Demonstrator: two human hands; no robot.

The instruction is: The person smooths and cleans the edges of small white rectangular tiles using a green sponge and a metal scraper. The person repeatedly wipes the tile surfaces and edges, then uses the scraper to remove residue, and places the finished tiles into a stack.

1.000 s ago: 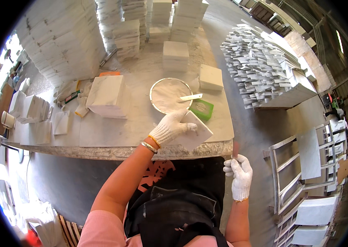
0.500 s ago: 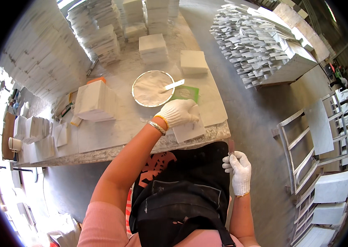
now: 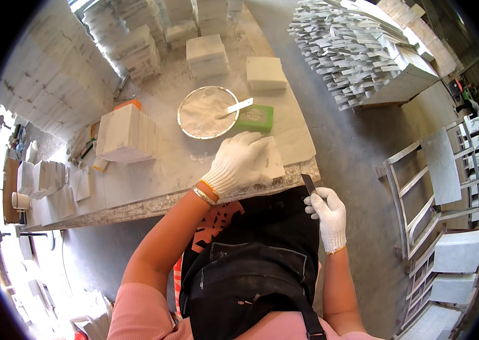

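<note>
My left hand [image 3: 235, 162], in a white knitted glove, lies over a thin white stone tile [image 3: 274, 157] at the table's front edge. Its fingers are stretched out flat and cover much of the tile. My right hand [image 3: 329, 220], also gloved, is closed round a narrow dark flat blade [image 3: 308, 183], which points up and left beside the table corner. Beyond my left hand is a round bowl [image 3: 205, 112] of pale powder or paste, with a white spatula [image 3: 240, 105] resting in it. A green box-like block [image 3: 255, 118] sits right of the bowl.
Stacked white tiles [image 3: 123, 135] stand left of the bowl, with more stacks [image 3: 207, 55] [image 3: 266, 73] behind it. A tall tile wall [image 3: 52, 73] rises at the far left. Across the floor are a large slab pile [image 3: 344, 56] and metal racks [image 3: 412, 187] holding slabs.
My left hand has shifted slightly left and flattened over the tile. My right hand has risen a little, and the blade has tilted left toward the table corner.
</note>
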